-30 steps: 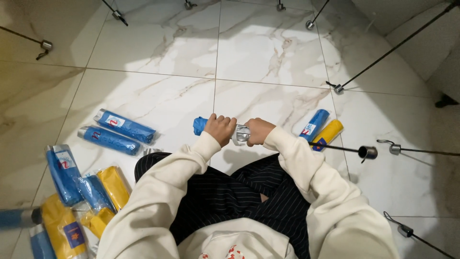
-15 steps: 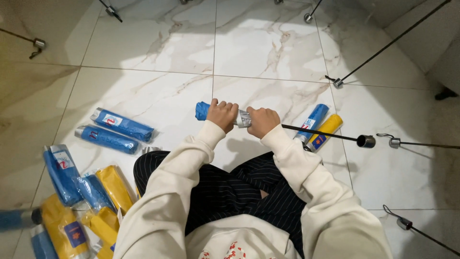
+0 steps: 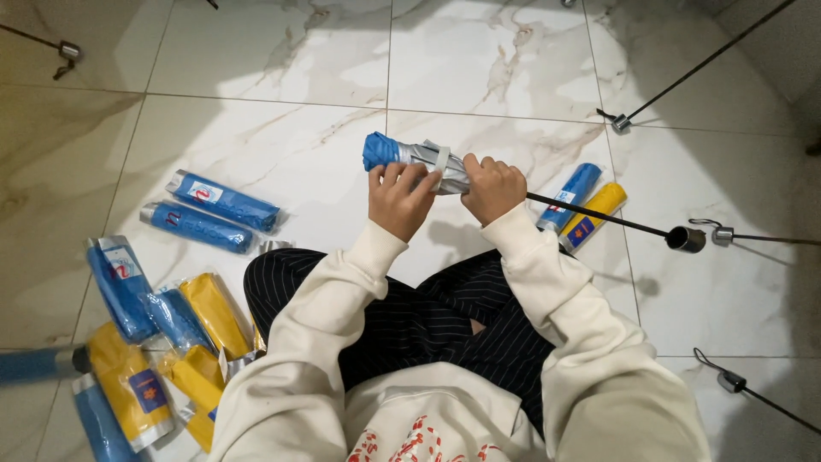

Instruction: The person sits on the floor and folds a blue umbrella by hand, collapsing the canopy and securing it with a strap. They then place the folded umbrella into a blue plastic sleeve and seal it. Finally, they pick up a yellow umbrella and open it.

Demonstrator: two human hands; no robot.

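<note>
I sit cross-legged on a marble floor and hold a folded umbrella [image 3: 409, 156] out in front of me. It is blue at its left end, silver along the canopy, with a pale strap around it. My left hand [image 3: 399, 199] grips the canopy from below at the left. My right hand [image 3: 491, 187] clasps the right part of the canopy, where a thin black shaft [image 3: 599, 216] runs out to a round black handle [image 3: 687, 239].
Two blue sleeved umbrellas [image 3: 212, 212] lie to my left. A heap of blue and yellow sleeves [image 3: 150, 329] sits at lower left. A blue [image 3: 569, 194] and a yellow [image 3: 593, 214] sleeved umbrella lie at right. Thin stand legs [image 3: 693, 73] cross the floor at the right.
Both hands have lifted the umbrella up and away from my lap, and more of its blue end and silver canopy shows.
</note>
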